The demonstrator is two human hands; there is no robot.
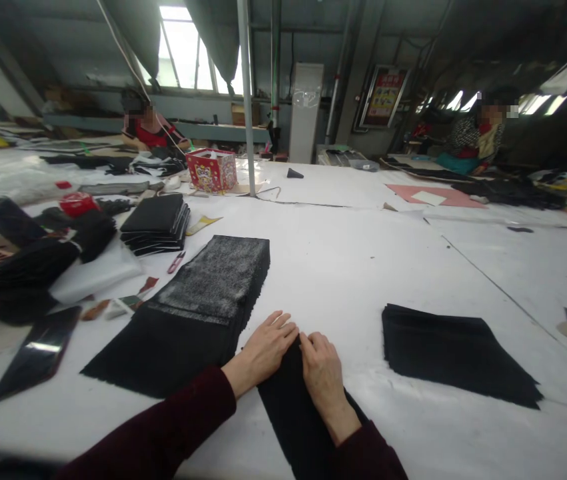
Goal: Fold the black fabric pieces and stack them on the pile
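Before me a strip of black fabric (pixel 290 407) lies lengthwise on the white table (pixel 343 273), its near end running out of view. My left hand (pixel 269 345) rests on its far left edge with the fingers stretched out flat. Curled at the far right corner, my right hand (pixel 323 370) pinches the fabric between thumb and fingers. Left of my hands is a stack of black fabric pieces (pixel 163 350), with a speckled grey piece (pixel 213 273) over its far part. Another pile of black cut pieces (pixel 453 353) lies to the right.
On the left are a folded black stack (pixel 156 220), red-handled thread snips (pixel 176 263), a dark phone (pixel 38 353) and a tied black bundle (pixel 38 257). A red box (pixel 210 170) stands beside a metal pole (pixel 247 100). Two people sit at the far side.
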